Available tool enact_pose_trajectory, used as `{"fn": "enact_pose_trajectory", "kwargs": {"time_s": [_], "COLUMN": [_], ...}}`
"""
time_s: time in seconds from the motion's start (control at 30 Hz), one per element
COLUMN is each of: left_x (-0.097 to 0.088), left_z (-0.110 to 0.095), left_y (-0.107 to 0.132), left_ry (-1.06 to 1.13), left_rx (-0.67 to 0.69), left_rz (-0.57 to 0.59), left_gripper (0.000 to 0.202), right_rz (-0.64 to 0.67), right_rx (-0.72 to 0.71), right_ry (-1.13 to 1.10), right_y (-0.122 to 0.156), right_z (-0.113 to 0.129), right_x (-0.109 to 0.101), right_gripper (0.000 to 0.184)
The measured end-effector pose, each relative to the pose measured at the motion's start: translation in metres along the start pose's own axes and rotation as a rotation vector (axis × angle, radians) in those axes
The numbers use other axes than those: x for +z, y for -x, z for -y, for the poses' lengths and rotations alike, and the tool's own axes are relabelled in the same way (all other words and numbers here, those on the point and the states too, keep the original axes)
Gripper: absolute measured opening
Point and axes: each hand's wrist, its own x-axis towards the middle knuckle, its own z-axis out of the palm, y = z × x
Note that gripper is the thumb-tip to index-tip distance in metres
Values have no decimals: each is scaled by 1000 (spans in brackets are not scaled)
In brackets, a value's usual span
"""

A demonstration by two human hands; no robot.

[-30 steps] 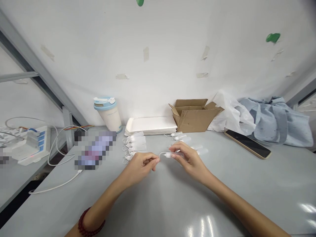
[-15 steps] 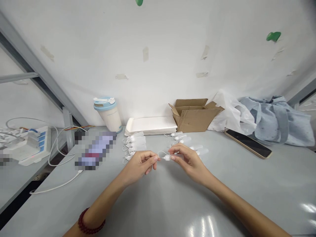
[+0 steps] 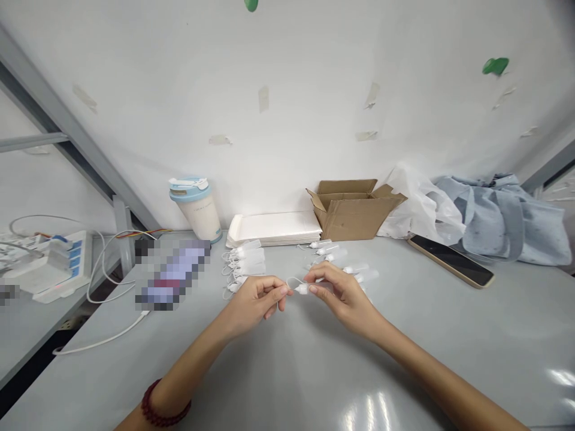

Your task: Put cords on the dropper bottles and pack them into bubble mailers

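Observation:
My left hand (image 3: 257,299) is pinched on the end of a thin white loop that runs to a small white capped bottle (image 3: 303,289). My right hand (image 3: 342,294) is closed round that bottle, cap pointing left. Both hands hover just above the grey table (image 3: 287,371), close together. Behind my left hand lies a neat cluster of similar bottles with loops (image 3: 245,263). Several loose bottles (image 3: 354,269) lie behind my right hand.
At the back wall stand a lidded cup (image 3: 196,206), a stack of white trays (image 3: 274,227) and an open cardboard box (image 3: 354,209). A phone (image 3: 450,260), white plastic bag and blue cloth bag (image 3: 503,218) lie right. A cable and power strip (image 3: 49,263) sit left.
My hands have drawn slightly closer together and the loop between them has bent into a small arc. Nothing else on the table has moved.

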Motion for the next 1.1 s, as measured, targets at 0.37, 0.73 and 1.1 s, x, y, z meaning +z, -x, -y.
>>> {"fn": "enact_pose_trajectory", "kwargs": {"time_s": [0.37, 0.73, 1.1], "left_x": [0, 0, 19], "left_z": [-4, 0, -1], "left_y": [2, 3, 7], "left_ry": [17, 15, -184], "left_rx": [-30, -9, -13], "left_rz": [-26, 1, -123], "left_gripper": [28, 28, 26], "right_rz": [1, 16, 27], "right_rx": [-13, 12, -3], "right_ry": [-15, -15, 10], "right_y": [-1, 1, 4], "right_z": [2, 4, 2], "right_x": [-1, 0, 8], "right_gripper": [12, 12, 16]}}
